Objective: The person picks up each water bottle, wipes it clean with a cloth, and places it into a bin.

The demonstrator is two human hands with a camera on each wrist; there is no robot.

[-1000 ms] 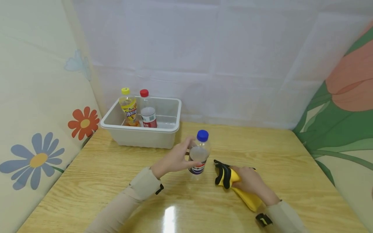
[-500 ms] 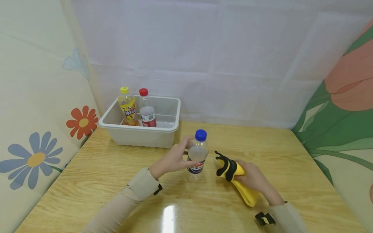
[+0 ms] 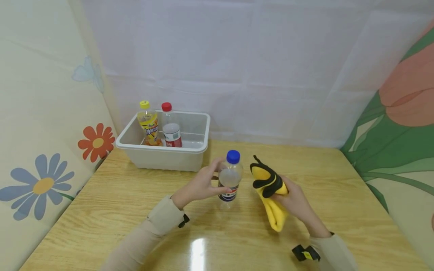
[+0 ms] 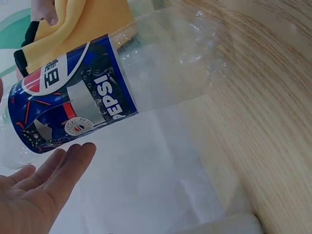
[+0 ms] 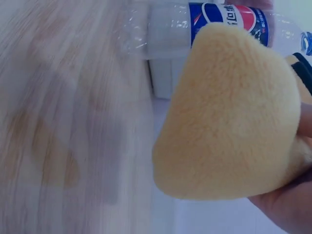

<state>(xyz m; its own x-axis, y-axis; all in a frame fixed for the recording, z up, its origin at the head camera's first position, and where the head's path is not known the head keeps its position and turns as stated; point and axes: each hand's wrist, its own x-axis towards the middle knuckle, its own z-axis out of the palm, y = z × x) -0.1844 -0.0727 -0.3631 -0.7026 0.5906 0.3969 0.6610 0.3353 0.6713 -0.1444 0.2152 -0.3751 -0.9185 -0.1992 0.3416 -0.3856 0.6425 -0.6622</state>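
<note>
A clear plastic Pepsi bottle (image 3: 229,177) with a blue cap stands upright on the table. My left hand (image 3: 203,184) holds it from the left, thumb across the label in the head view. In the left wrist view, that hand's fingers (image 4: 63,173) lie alongside the bottle's label (image 4: 73,97). To the right of the bottle, my right hand (image 3: 294,197) grips a bunched yellow cloth (image 3: 272,210) with black edging, held above the table. In the right wrist view, the fuzzy cloth (image 5: 229,117) hides part of the bottle (image 5: 168,29).
A pale grey plastic tub (image 3: 162,160) sits at the back left. Inside it are a yellow-capped bottle (image 3: 149,126) and a red-capped bottle (image 3: 172,131). A white sheet (image 3: 237,75) hangs behind the wooden table (image 3: 135,203), with flower-patterned panels on both sides.
My right hand has raised the yellow cloth off the table, its black-edged end tilting upward and its loose end now hanging down. My left hand and the bottle have barely moved.
</note>
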